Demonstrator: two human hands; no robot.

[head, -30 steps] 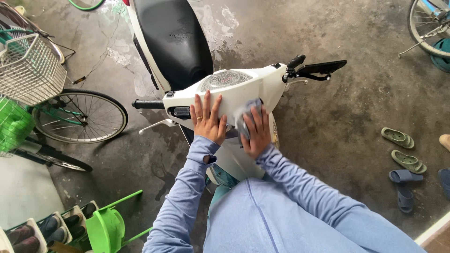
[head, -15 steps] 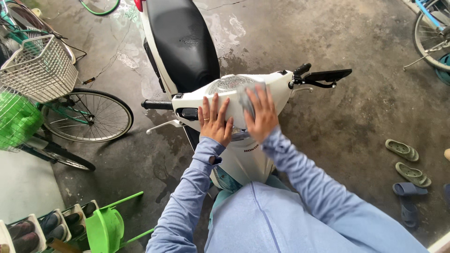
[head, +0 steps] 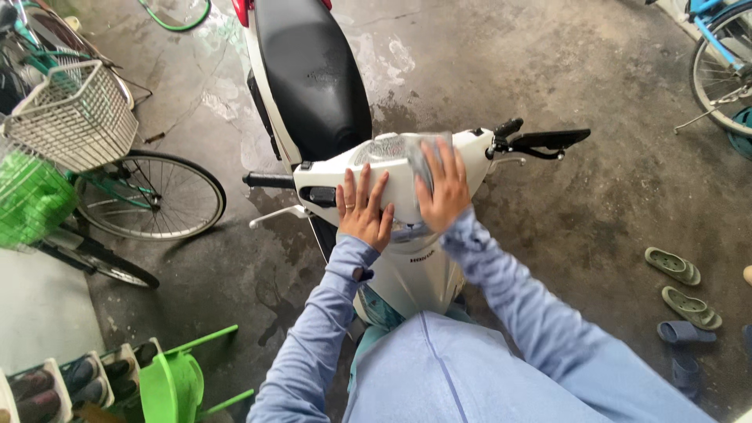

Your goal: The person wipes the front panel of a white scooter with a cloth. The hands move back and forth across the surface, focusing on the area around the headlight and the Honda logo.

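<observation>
A white scooter [head: 407, 258] with a black seat [head: 309, 70] stands in front of me, its handlebar cover [head: 470, 153] facing me. My left hand [head: 362, 207] lies flat, fingers spread, on the left part of the cover near the black left grip [head: 266, 180]. My right hand [head: 442, 186] presses a grey cloth [head: 419, 157] against the cover over the round speedometer [head: 384, 147]. The right grip and mirror [head: 548, 141] stick out to the right. Both arms wear light blue sleeves.
A bicycle with a white basket [head: 74, 117] and a green basket [head: 27, 200] is parked left, its wheel [head: 149, 196] close to the scooter. A green stool [head: 176, 384] and shoe rack [head: 55, 384] sit at lower left. Sandals [head: 677, 286] lie right; another bicycle wheel [head: 721, 70] is upper right.
My right hand has slid the cloth up and to the right across the handlebar cover. My left hand stays flat on the cover. The camera view has shifted slightly.
</observation>
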